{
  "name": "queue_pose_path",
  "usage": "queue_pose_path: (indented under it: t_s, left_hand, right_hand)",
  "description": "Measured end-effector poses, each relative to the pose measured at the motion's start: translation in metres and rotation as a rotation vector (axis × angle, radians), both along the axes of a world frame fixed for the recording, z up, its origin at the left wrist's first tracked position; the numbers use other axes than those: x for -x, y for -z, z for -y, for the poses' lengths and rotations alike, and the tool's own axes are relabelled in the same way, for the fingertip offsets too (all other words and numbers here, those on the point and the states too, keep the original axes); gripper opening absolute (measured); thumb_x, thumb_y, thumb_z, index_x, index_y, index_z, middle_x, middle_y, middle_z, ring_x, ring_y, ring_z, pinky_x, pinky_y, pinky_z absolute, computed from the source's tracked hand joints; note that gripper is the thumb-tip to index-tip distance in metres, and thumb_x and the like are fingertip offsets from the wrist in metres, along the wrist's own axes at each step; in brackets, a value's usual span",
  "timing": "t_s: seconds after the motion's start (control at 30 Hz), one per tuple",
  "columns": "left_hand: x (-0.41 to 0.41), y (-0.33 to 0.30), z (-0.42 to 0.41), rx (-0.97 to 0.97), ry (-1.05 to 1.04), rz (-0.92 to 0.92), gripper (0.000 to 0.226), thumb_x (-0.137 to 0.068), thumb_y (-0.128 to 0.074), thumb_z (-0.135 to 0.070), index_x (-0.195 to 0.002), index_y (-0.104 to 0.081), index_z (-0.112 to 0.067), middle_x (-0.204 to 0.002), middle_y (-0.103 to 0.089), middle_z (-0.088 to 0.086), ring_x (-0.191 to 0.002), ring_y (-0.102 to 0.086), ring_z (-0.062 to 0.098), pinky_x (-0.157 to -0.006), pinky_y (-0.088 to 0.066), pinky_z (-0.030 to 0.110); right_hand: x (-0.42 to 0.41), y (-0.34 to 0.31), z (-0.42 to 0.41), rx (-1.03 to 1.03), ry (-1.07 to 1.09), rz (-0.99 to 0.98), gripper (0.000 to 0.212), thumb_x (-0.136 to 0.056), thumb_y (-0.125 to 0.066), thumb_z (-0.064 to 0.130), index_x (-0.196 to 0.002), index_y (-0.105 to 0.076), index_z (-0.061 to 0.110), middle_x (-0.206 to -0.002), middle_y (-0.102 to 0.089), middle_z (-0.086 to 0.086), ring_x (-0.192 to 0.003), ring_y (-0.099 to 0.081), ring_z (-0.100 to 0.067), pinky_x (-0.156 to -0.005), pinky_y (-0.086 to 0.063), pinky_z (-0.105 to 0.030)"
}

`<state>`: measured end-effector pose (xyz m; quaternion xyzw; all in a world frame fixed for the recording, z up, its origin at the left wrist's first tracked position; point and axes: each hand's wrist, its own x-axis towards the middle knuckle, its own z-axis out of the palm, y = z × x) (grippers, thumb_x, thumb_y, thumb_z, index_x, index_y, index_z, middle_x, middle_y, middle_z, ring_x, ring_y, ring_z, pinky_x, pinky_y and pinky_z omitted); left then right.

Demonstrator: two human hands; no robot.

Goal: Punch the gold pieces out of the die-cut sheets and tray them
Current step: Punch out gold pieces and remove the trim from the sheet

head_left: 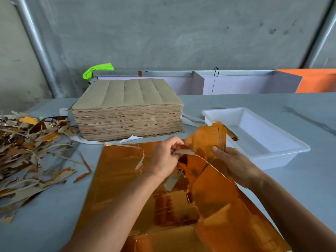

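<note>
Grey tabletop [236, 104] is keeping the white tray [298, 148] near while the right hand [238, 166] is gripping gold pieces [209, 139] and the left hand [163, 157] is pinching a waste strip [185, 152] off 1 gold sheet [118, 170].

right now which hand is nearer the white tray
Right. The right hand, holding gold pieces, sits just beside the tray's near-left corner. The left hand, pinching a scrap strip, is further left over the gold sheet.

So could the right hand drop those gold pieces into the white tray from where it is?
Probably yes. The right hand grips the gold pieces right beside the white tray, nothing lies between them, and the tray looks empty. The left hand pinches a scrap strip joined to them.
</note>
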<state>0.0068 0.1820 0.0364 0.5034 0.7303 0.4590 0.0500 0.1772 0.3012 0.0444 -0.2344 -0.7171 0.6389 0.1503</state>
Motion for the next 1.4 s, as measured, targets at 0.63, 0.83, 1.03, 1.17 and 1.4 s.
queue_pose_path:
  t_s: [0.63, 0.83, 1.03, 1.17, 1.4]
  left_hand:
    - [-0.011, -0.002, -0.016, 0.078, -0.042, -0.023, 0.029, -0.087, -0.065, -0.039, -0.078, -0.071, -0.012, -0.071, -0.066, 0.001, -0.068, -0.061, 0.017, -0.062, -0.05, 0.031]
    - [-0.011, -0.008, -0.006, 0.058, 0.034, 0.065, 0.024, -0.093, -0.058, -0.026, -0.086, -0.07, -0.007, -0.058, -0.053, -0.008, -0.05, -0.051, 0.009, -0.052, -0.046, 0.027]
    - [0.007, -0.01, 0.013, 0.107, 0.039, 0.017, 0.022, -0.098, -0.049, -0.013, -0.112, -0.066, -0.014, -0.079, -0.064, -0.008, -0.05, -0.051, -0.009, -0.047, -0.036, 0.007]
    - [0.02, -0.012, 0.027, 0.321, 0.137, 0.064, 0.03, -0.085, -0.068, -0.019, -0.114, -0.064, -0.023, -0.088, -0.062, -0.014, -0.063, -0.052, -0.009, -0.052, -0.039, 0.008]
    - [-0.013, -0.026, 0.024, 0.329, 0.36, -0.209, 0.096, -0.066, -0.081, -0.043, -0.145, -0.026, -0.039, -0.126, -0.042, -0.02, -0.094, -0.046, -0.009, -0.071, -0.036, 0.007]
  right_hand:
    - [0.016, -0.003, 0.012, -0.308, 0.007, 0.197, 0.017, -0.093, -0.056, 0.032, -0.092, -0.062, 0.016, -0.078, -0.069, -0.002, -0.072, -0.069, -0.013, -0.063, -0.052, -0.017]
    - [0.019, 0.002, 0.008, -0.178, 0.261, 0.211, 0.019, -0.096, -0.052, 0.027, -0.088, -0.064, 0.015, -0.085, -0.068, -0.003, -0.079, -0.068, -0.017, -0.067, -0.051, -0.024]
    - [-0.001, 0.007, 0.0, 0.269, 0.699, 0.05, 0.038, -0.097, -0.053, 0.013, -0.133, -0.047, 0.006, -0.116, -0.058, -0.013, -0.089, -0.058, -0.03, -0.075, -0.048, -0.045]
    - [-0.013, 0.01, 0.004, 0.211, 0.799, 0.032, 0.041, -0.098, -0.051, 0.012, -0.137, -0.043, 0.004, -0.127, -0.055, -0.017, -0.105, -0.056, -0.038, -0.086, -0.047, -0.051]
    - [-0.009, 0.006, 0.02, 0.062, 0.695, 0.139, 0.016, -0.097, -0.053, 0.024, -0.087, -0.061, 0.014, -0.08, -0.068, -0.012, -0.059, -0.062, -0.015, -0.051, -0.053, -0.031]
